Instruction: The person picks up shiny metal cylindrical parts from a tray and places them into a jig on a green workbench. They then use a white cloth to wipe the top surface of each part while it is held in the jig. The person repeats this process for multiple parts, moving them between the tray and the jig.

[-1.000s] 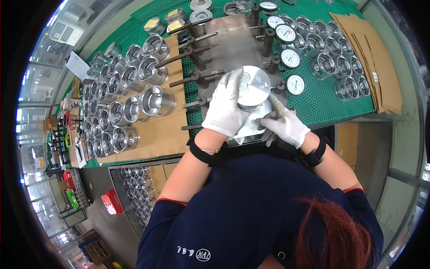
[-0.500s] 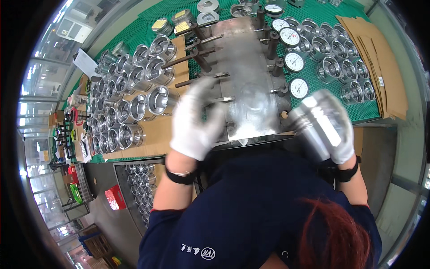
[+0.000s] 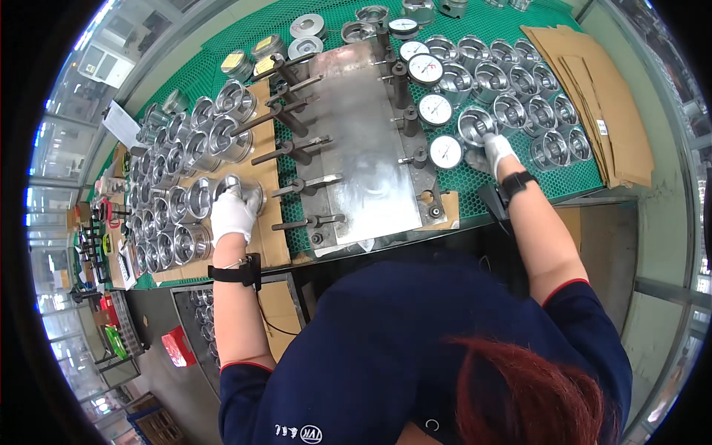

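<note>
My gloved left hand has its fingers over the rim of a shiny metal piston, in the near right corner of the left-hand group on cardboard. Over on the right, my gloved right hand grips another piston, which stands open end up on the green mat beside the dial gauges. Part of that hand's fingers is hidden behind the glove and the piston. Between the hands lies a flat steel plate fixture, with nothing on its worn top.
Metal rods on posts line the plate's left side. White dial gauges stand along its right. Several pistons fill the right of the green mat, next to stacked cardboard sheets. Pistons with yellow labels stand behind.
My right hand has carried a piston from the plate's near right corner to the group on the right. My left hand has moved from over the plate leftward onto another piston.
</note>
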The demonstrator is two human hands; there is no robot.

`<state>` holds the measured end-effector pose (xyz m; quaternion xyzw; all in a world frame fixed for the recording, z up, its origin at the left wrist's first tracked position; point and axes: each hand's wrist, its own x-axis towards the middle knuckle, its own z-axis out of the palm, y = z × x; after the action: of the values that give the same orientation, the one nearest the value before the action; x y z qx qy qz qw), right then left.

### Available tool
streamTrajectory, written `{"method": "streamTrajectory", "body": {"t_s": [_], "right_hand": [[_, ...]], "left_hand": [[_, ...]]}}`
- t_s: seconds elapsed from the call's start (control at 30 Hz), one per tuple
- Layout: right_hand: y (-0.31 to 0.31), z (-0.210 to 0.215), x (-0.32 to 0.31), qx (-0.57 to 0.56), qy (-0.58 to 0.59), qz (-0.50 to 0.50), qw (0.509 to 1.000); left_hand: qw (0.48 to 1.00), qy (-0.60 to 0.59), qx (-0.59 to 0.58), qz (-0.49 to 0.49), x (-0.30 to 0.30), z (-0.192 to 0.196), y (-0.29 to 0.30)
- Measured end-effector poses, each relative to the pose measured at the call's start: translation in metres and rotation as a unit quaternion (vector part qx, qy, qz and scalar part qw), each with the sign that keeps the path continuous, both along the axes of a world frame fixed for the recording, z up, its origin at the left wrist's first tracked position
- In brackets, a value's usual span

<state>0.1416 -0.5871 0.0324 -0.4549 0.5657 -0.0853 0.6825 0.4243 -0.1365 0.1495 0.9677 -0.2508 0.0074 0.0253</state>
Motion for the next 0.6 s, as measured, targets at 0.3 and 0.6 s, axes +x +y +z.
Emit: {"method": "streamTrajectory", "body": {"t_s": [0.3, 0.6], "right_hand": [[0.054, 0.083, -0.022, -0.181, -0.158, 0.059, 0.969], [0.187, 0.181, 0.014, -0.312, -0.267, 0.542, 0.733]], "left_hand": [[0.928, 0.178, -0.266, 0.192, -0.017, 0.000, 0.085], [0.637, 0.495, -0.591, 0.019, -0.119, 0.095, -0.009]]}}
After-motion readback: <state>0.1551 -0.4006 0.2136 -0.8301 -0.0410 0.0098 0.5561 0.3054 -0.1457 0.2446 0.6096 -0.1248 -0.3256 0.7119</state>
